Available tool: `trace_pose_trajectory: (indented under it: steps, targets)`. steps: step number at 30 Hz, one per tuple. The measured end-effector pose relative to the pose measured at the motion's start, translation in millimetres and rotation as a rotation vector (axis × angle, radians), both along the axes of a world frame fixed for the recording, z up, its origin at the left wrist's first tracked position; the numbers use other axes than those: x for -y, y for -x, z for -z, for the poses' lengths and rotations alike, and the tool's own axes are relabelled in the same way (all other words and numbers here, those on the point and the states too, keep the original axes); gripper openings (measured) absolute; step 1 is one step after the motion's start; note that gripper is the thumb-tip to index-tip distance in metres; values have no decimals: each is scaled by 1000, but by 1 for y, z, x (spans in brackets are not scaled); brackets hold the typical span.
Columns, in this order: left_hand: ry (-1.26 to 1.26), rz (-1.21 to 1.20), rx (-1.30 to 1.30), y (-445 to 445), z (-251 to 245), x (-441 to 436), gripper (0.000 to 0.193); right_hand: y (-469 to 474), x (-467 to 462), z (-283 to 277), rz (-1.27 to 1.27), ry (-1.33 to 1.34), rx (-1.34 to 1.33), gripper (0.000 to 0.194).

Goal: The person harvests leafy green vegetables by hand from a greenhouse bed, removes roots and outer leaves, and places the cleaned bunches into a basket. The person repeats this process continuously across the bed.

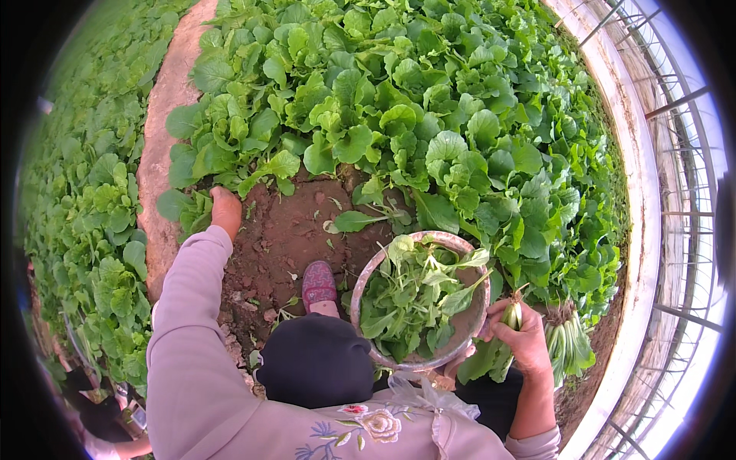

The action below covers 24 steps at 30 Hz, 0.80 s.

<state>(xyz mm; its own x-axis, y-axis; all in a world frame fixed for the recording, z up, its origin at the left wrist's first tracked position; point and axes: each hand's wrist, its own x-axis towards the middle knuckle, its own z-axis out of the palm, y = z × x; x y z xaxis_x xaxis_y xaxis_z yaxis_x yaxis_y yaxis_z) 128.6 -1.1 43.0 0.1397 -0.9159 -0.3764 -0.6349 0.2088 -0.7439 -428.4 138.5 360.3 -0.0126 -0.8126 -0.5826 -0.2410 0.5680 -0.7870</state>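
Note:
My left hand (226,211) is at the edge of the leafy green plants (192,210), its fingers partly hidden among the leaves, so their grip cannot be made out. In my right hand (524,339) is a small bunch of leafy greens (510,315), roots up and leaves hanging down. That hand is beside the rim of a round basin (368,282), which holds loose green leaves (414,293). Just right of it lies a bundle of pulled greens (566,339) with pale stems and roots showing.
Bare soil (287,230) with scattered leaf bits lies between the standing crop (368,103) and my shoe (319,283). A dirt path (167,126) runs along the left. A pale border (638,172) and a metal frame (681,103) curve along the right. Another person's arm (132,447) shows lower left.

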Motion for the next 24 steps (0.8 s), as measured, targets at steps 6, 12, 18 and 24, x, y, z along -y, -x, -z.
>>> trace_pose_trajectory:
  steps: [6,12,18,24]
  targets:
    - [-16,-93,-145,3,-10,4,23,1,-1,-2,-50,-34,-26,24]
    - [68,-196,-316,-10,-3,2,20,-3,-2,-8,-44,-32,-6,24]
    - [152,-309,-407,-10,-5,-2,17,-3,-2,-11,-43,-21,-1,24]
    - [204,-232,-714,49,-77,-2,18,6,-13,-9,-7,7,20,25]
